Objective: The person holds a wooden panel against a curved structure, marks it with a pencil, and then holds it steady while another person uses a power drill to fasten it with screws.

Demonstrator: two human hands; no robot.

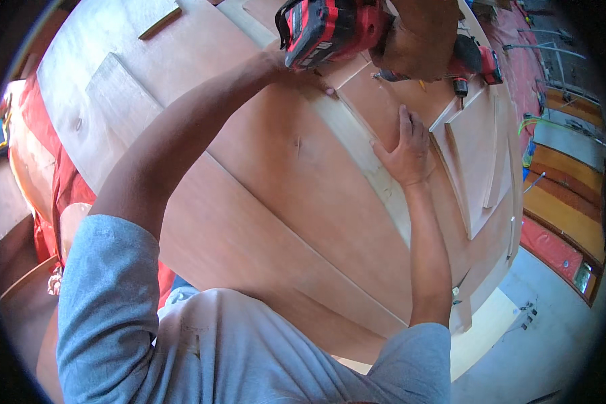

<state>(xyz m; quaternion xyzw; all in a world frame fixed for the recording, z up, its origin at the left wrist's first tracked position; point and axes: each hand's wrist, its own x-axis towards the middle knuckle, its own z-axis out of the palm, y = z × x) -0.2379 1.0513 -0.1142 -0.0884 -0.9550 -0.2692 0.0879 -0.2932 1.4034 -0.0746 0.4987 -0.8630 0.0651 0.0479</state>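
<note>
A large plywood panel [249, 195] fills most of the view, tilted across it from upper left to lower right, with seams between its sheets and raised rectangular pieces fixed on its face. A pale wooden strip [363, 158] runs along the panel from the top centre down toward the lower right. Red sheeting [60, 182] shows past the panel's left edge, and orange and red boards [565, 195] lie on the floor at the far right.

The red and black drill [330, 30] is at the top centre, over the upper end of the strip, its battery end toward the camera. A second, smaller red tool [475, 64] lies on the panel just right of it.

The left hand [296, 71] reaches up under the drill, next to the strip; its grip is hidden by the tool, so I cannot tell how the fingers stand. The right hand [404, 151] lies flat on the panel, fingers together and stretched out, its palm pressing beside the strip and holding nothing.
</note>
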